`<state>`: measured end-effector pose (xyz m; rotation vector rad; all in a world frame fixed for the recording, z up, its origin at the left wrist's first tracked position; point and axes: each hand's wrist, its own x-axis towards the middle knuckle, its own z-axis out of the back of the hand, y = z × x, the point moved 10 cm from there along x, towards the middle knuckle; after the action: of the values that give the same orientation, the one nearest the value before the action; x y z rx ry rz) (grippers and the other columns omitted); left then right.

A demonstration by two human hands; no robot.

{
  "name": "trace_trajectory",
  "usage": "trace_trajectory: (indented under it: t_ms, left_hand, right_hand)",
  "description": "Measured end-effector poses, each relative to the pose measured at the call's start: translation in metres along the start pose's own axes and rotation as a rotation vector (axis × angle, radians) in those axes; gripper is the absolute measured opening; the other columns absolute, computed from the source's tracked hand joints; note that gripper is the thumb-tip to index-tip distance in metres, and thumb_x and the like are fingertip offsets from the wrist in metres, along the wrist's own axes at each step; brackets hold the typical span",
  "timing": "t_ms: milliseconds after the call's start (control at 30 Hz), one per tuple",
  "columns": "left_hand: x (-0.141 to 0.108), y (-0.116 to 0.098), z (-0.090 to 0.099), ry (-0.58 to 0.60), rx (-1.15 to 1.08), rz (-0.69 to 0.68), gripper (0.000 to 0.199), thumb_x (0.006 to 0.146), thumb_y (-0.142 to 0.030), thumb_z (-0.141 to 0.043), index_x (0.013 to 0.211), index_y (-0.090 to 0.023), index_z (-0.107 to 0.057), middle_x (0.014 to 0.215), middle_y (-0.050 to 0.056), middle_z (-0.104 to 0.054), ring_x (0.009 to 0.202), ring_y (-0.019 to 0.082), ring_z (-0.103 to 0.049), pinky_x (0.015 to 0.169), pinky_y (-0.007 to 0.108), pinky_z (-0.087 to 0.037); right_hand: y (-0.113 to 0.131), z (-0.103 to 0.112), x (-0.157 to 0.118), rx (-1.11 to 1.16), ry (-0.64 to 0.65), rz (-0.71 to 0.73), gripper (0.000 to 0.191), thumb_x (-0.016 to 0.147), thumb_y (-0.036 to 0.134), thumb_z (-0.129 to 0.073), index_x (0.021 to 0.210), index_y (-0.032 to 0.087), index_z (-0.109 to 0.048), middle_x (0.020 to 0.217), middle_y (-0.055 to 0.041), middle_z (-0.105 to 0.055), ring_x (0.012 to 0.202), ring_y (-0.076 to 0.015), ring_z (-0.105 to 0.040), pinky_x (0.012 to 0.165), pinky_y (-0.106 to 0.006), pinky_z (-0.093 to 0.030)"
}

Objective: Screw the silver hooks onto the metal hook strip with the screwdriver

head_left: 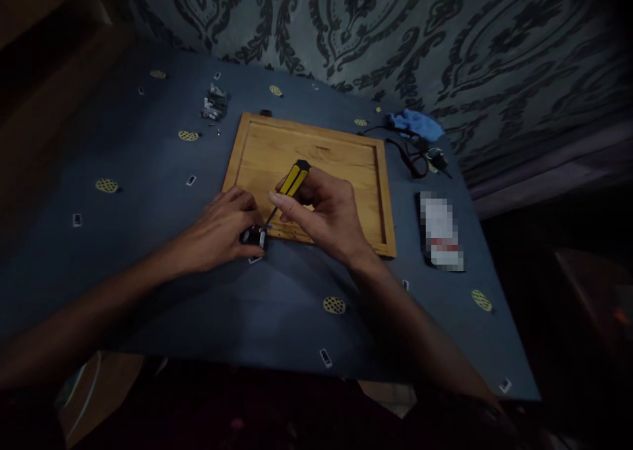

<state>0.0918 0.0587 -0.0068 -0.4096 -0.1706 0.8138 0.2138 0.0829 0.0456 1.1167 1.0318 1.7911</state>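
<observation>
So there's one shallow rectangular board of honey-coloured wood with a raised rim [297,143], right around the centre of the frame. The left hand [222,229] is at its lower left corner, fingers and thumb curled around one small black-and-silver piece [254,237] by the near edge. The right hand [329,212] is over the board's lower middle, gripping one screwdriver with a yellow-and-black handle [295,178]. Its shaft slants down-left to the small piece; can't tell if the tip's actually seated in anything.

Upper left of the frame has one pile of silvery metal parts [215,101], too jumbled to count, with a couple of tiny loose bits just below it. Upper right: one crumpled bright blue cloth [418,123] and one pair of black-framed glasses [414,172]. Right of the board, one dark-edged, pixelated flat object [440,232]. Everything's on one blue-grey patterned tabletop [277,318].
</observation>
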Motion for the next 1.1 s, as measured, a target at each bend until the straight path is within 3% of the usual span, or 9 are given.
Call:
trace_trajectory:
  t_ms: [600, 700, 833, 967, 1100]
  left_hand:
    - [0.000, -0.001, 0.003, -0.019, 0.006, 0.015, 0.033, 0.092, -0.043, -0.083, 0.113, -0.020, -0.072, 0.113, 0.008, -0.066, 0.113, 0.031, -0.057, 0.094, 0.043, -0.048]
    - [0.001, -0.002, 0.003, -0.019, 0.004, 0.015, 0.033, 0.092, -0.043, -0.082, 0.114, -0.020, -0.073, 0.113, 0.008, -0.065, 0.115, 0.031, -0.057, 0.095, 0.044, -0.048]
    - [0.002, -0.002, 0.001, 0.017, 0.015, 0.037, 0.037, 0.090, -0.041, -0.086, 0.118, -0.019, -0.075, 0.117, 0.010, -0.064, 0.120, 0.033, -0.057, 0.100, 0.047, -0.048]
    - [0.002, -0.002, 0.001, 0.031, 0.009, 0.041, 0.036, 0.090, -0.041, -0.087, 0.116, -0.018, -0.077, 0.118, 0.010, -0.065, 0.121, 0.034, -0.057, 0.100, 0.047, -0.049]
    - [0.002, -0.001, 0.003, 0.016, -0.006, 0.036, 0.037, 0.089, -0.042, -0.087, 0.115, -0.018, -0.077, 0.113, 0.009, -0.066, 0.118, 0.034, -0.058, 0.096, 0.045, -0.049]
  right_hand:
    - [0.013, -0.003, 0.002, -0.125, 0.027, 0.087, 0.050, 0.088, 0.063, -0.083, 0.073, 0.026, -0.053, 0.068, 0.0043, -0.056, 0.063, -0.0149, -0.052, 0.057, -0.032, -0.044]
    - [0.016, -0.004, 0.002, -0.079, 0.056, 0.087, 0.041, 0.092, 0.059, -0.081, 0.081, 0.025, -0.061, 0.074, 0.0034, -0.061, 0.065, -0.0146, -0.055, 0.060, -0.031, -0.046]
    - [0.020, -0.005, 0.001, -0.035, 0.188, 0.041, 0.034, 0.096, 0.056, -0.077, 0.101, 0.023, -0.071, 0.089, 0.0003, -0.071, 0.075, -0.0151, -0.063, 0.067, -0.031, -0.051]
    - [0.018, -0.004, -0.002, -0.052, 0.299, -0.003, 0.036, 0.098, 0.055, -0.075, 0.092, 0.020, -0.071, 0.096, -0.0033, -0.072, 0.081, -0.0161, -0.066, 0.073, -0.032, -0.053]
    - [0.013, 0.001, 0.000, -0.111, 0.252, 0.012, 0.040, 0.094, 0.058, -0.079, 0.082, 0.021, -0.071, 0.084, -0.0013, -0.069, 0.074, -0.0160, -0.063, 0.067, -0.032, -0.049]
